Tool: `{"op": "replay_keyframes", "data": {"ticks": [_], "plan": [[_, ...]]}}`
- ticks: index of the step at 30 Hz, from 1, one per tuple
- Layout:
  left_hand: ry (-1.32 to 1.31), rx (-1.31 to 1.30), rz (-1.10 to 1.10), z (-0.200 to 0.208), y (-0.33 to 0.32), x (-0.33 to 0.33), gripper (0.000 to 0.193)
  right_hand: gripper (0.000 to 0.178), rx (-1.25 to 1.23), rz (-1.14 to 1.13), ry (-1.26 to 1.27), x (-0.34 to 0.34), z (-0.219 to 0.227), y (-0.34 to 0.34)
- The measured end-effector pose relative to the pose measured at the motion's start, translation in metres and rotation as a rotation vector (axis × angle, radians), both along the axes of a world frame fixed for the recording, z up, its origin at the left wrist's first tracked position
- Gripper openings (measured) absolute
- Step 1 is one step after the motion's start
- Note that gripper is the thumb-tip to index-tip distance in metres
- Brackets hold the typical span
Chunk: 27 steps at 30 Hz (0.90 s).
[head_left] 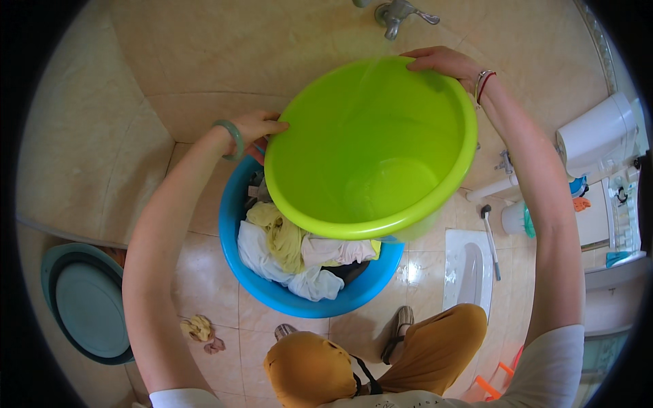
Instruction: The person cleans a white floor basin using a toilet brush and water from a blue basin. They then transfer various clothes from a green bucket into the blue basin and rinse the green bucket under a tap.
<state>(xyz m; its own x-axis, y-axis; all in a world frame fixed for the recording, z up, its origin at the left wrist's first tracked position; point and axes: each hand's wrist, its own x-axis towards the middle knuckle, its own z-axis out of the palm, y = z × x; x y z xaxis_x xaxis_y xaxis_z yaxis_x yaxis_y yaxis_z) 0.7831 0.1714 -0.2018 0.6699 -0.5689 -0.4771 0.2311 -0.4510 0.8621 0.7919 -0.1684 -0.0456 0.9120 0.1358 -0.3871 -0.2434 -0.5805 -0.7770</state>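
Between my two hands a lime-green plastic basin (381, 136) is tilted, its hollow side facing me. My left hand (255, 130), with a green bangle on the wrist, grips its left rim with the thumb over the edge. At the upper right of the rim my right hand (445, 64) is closed round the edge, fingers partly hidden behind it. Beneath stands a larger blue tub (320, 309) holding a heap of clothes. White cloth (262, 251), a yellowish garment (282, 234) and some dark pieces show; the green basin covers the rest.
A metal tap (398, 17) juts from the tiled wall above the basin. On the left leans a grey-green basin (92, 309). Small cloths (197, 328) lie on the floor. To the right are a squat toilet (469, 268), a long-handled brush (491, 241) and a bin (515, 219).
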Motion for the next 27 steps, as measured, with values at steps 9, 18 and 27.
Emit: {"op": "replay_keyframes", "data": {"ticks": [9,18,27], "plan": [[-0.001,-0.019,0.012,0.002,0.003,-0.004,0.061,0.045,0.033,-0.005,0.006,-0.001,0.001,0.002],[-0.240,0.149,0.113,0.012,-0.014,-0.006,0.061,0.042,0.034,-0.031,-0.040,-0.006,0.002,0.004],[-1.007,0.380,-0.022,0.010,-0.063,0.020,0.064,0.043,0.003,-0.012,-0.063,-0.010,0.005,0.009]]}}
